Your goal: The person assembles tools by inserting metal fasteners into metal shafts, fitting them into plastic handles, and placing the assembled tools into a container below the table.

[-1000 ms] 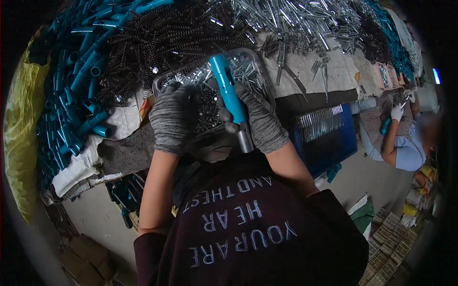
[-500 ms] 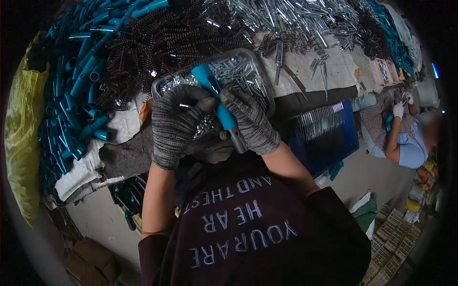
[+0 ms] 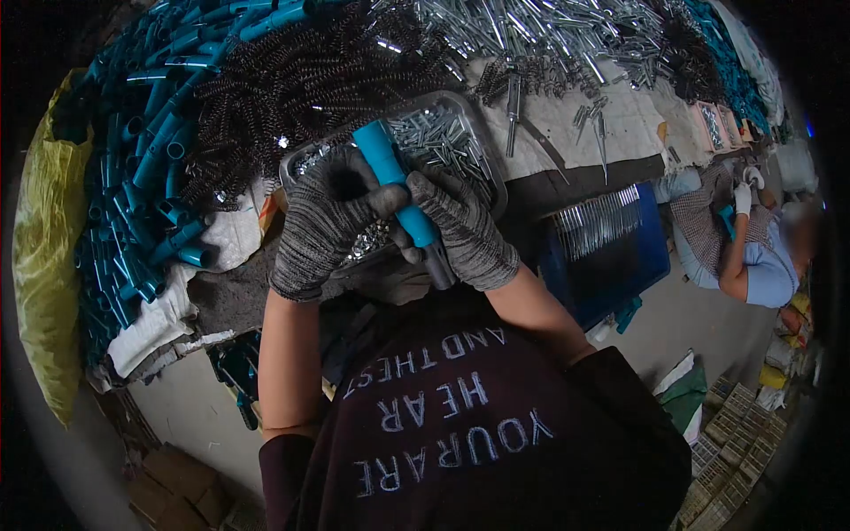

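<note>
A teal plastic tube (image 3: 381,156) with a dark grey end piece slants across the middle of the view. My gloved right hand (image 3: 465,228) is closed around the lower half of the tube. My gloved left hand (image 3: 320,221) presses its thumb and fingertips against the tube's middle from the other side. Both hands hold it above a clear plastic tray (image 3: 490,146) with small metal pins (image 3: 434,128) and shiny metal bits in it.
Dark coil springs (image 3: 301,80), teal tubes (image 3: 164,146) and metal rods (image 3: 522,31) are heaped along the table. Scissors (image 3: 542,142) lie right of the tray. A blue bin (image 3: 655,243) holds thin rods. A co-worker (image 3: 766,265) sits at the far right.
The tube has turned about its length: the slot with metal in it no longer shows. My left hand has shifted slightly, and the small shiny piece near its fingers is out of sight.
</note>
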`<control>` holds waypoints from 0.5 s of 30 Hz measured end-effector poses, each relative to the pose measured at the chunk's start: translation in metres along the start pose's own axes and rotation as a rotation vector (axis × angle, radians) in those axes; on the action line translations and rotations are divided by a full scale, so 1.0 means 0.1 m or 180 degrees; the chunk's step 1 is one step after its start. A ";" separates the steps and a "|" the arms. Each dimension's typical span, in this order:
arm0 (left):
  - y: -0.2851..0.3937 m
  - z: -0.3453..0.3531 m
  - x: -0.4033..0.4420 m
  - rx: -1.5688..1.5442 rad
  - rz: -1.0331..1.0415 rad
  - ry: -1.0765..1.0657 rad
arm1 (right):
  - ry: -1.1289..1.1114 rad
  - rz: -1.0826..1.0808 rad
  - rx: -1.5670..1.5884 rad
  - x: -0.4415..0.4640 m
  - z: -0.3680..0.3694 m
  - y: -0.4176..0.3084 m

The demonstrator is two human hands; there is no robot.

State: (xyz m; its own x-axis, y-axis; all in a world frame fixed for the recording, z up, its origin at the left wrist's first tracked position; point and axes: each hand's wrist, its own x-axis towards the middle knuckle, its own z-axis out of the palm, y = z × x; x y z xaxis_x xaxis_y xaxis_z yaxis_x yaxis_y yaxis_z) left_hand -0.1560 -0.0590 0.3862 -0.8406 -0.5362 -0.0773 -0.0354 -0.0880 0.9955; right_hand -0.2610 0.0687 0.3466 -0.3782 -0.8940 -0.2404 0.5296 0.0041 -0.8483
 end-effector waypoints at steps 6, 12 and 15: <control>-0.09 0.05 0.04 0.0146 -0.0047 0.0271 | 0.0068 0.0178 0.0276 -0.01 0.06 -0.11; -0.15 -0.06 0.04 0.0854 0.0106 0.0340 | 0.0340 -0.0807 -0.2068 0.06 -0.07 -0.09; -0.13 -0.17 0.01 0.3412 0.0300 0.0307 | 0.0322 0.0089 -0.0808 0.01 -0.13 -0.23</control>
State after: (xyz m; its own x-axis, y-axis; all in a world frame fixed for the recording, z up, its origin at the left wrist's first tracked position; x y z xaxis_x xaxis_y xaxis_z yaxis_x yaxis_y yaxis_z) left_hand -0.1474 -0.0729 0.3723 -0.8203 -0.5702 0.0448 -0.4668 0.7127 0.5237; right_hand -0.2830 0.0738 0.3598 -0.4467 -0.8427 -0.3005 0.3385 0.1517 -0.9287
